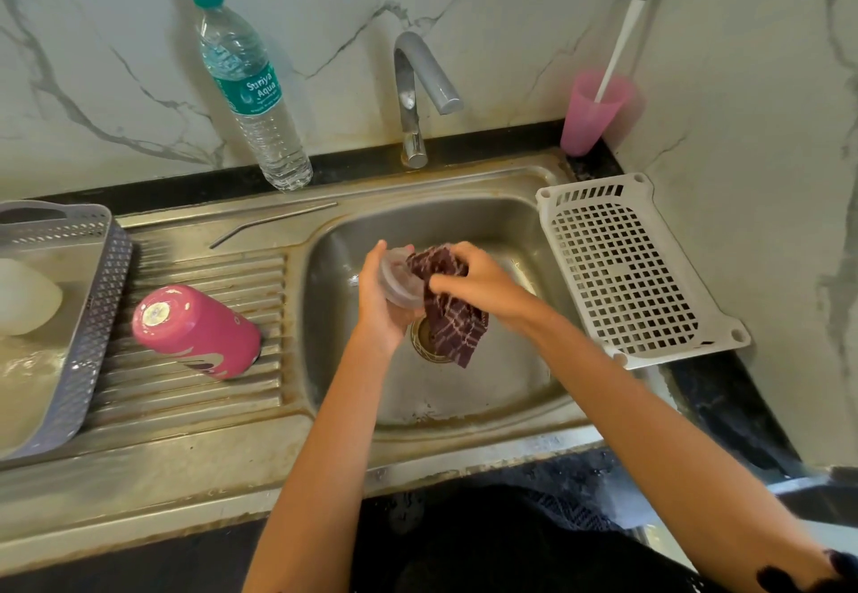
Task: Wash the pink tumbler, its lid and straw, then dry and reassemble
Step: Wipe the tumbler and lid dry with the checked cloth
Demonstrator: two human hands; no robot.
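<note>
At centre frame, over the sink (487,388), the left hand (380,309) grips the clear lid (398,279) while the right hand (473,274) rubs it with a bunched maroon checked cloth (452,314). This looks like the drying step. The pink tumbler (197,332) stands upturned at left with the metal straw (274,223) above it; reassembly likely follows.

The place was a home kitchen. A steel sink (464,388) with a ribbed drainboard (195,407) sat in a dark counter (724,397), below a bent tap (408,95) and a marble-patterned wall (116,35). A water bottle (250,95), a white plastic basket (622,267), a grey basket (88,314) and a pink tumbler (199,332), mouth down on the drainboard, stood around it.
</note>
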